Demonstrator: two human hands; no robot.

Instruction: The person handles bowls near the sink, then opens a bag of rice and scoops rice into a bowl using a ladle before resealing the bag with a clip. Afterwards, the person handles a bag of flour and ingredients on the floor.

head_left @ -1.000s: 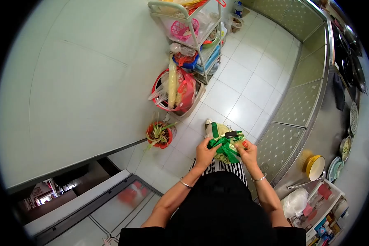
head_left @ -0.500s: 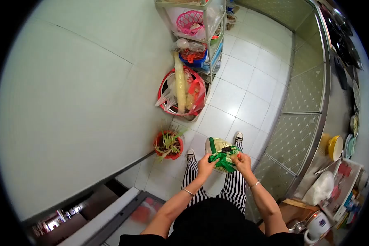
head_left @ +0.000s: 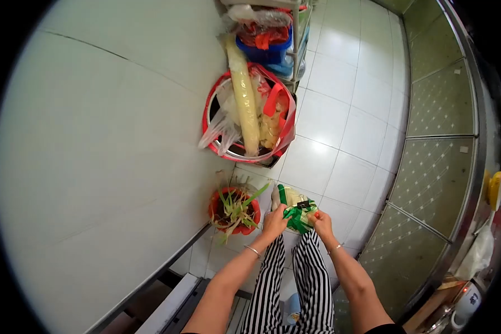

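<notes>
Low in front of my legs is a green and cream plastic bag [head_left: 293, 196], with a black binder clip [head_left: 303, 204] at its gathered top. My left hand [head_left: 274, 222] pinches the green plastic on the left side. On the other side, my right hand [head_left: 322, 224] grips the bag's edge beside the clip. What the bag contains is hidden. Just left of it stands a red pot [head_left: 244, 227] holding a plant with long, partly dried leaves.
By the wall, a red-rimmed basket [head_left: 207, 114] holds plastic bags and a long yellowish roll [head_left: 243, 94]. Behind it is a shelf rack with a blue container [head_left: 266, 54]. Patterned cabinet doors [head_left: 437, 172] line the right, below a counter with a yellow bowl [head_left: 494, 190].
My view has come lower and closer to the floor, so the basket and pot look larger. Both hands keep their hold on the bag, which appears slightly further left.
</notes>
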